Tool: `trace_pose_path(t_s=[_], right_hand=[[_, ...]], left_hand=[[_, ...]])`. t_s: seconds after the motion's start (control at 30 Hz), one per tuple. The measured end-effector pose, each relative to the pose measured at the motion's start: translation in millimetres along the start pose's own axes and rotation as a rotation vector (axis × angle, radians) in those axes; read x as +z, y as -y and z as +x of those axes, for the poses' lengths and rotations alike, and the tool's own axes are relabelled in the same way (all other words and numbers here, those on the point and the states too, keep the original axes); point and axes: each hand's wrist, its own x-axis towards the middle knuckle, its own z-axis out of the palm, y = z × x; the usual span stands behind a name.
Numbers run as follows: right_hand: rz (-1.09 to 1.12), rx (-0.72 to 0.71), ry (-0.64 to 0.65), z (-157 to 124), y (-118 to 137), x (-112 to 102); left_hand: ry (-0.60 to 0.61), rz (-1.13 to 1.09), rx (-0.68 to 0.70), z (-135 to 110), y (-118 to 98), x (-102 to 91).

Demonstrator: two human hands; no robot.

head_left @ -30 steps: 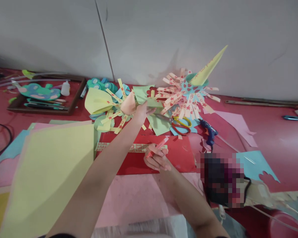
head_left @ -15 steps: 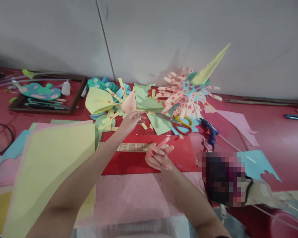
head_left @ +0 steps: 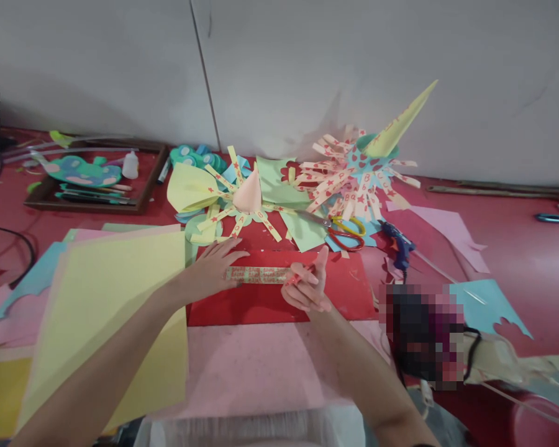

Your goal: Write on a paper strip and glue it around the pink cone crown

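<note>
My left hand (head_left: 212, 270) lies with fingers stretched out at the left end of a pale paper strip (head_left: 256, 275) covered in small red writing. Whether it touches the strip or hovers just over it, I cannot tell. The strip rests on a red sheet (head_left: 261, 307). My right hand (head_left: 310, 288) is over the strip's right end, fingers curled round a pink-red pen (head_left: 294, 279) that they partly hide. Beyond my hands sits a pale pink paper cone (head_left: 248, 194) ringed by lettered yellow strips (head_left: 269, 226).
Scissors (head_left: 347, 233) and a blue glue gun (head_left: 400, 245) lie to the right, below a tall paper piece with a yellow cone (head_left: 403, 127). Yellow sheets (head_left: 116, 316) are stacked at left. A wooden tray (head_left: 153, 180) holds a white bottle (head_left: 130, 165) and tools.
My left hand has come back from the pink cone, toward me and leftward, to the strip's left end. The pen in my right hand has turned and shows less.
</note>
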Motion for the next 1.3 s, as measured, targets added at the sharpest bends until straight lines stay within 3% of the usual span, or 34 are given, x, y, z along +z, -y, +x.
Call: trace_pose_path(t_s=[0.13,0.3,0.47,0.6,0.73,0.8,0.97,1.13,1.3], right_hand=[[-0.107,-0.079,-0.074,-7,6,1],[-0.381,-0.138,-0.57,-25,24,17],[-0.689,-0.254,-0.797,-24,40,49],[-1.072,-0.264,-0.929,-18,47,62],[-1.672,-0.348,-1.211,-24,55,55],[-1.843,-0.336,-1.291,-32,62,49],[-1.747,-0.277,-1.3,-52,74,44],[-1.734,-0.221,-1.278,-53,71,47],[-1.474,-0.2,-1.212,-46,69,46]], left_hand=[[-0.025,0.003,-0.003,0,0,5.2],[-0.103,-0.028,0.019,7,-14,15.7],[-0.216,-0.032,-0.017,10,-29,31.1],[-0.278,-0.042,-0.015,9,-32,37.2],[-0.293,-0.032,0.002,7,-32,38.5],[-0.301,-0.015,0.012,7,-32,38.2],[-0.321,-0.02,0.001,6,-31,37.3],[-0.345,-0.066,-0.051,6,-28,36.9],[-0.336,-0.112,-0.075,6,-28,34.0]])
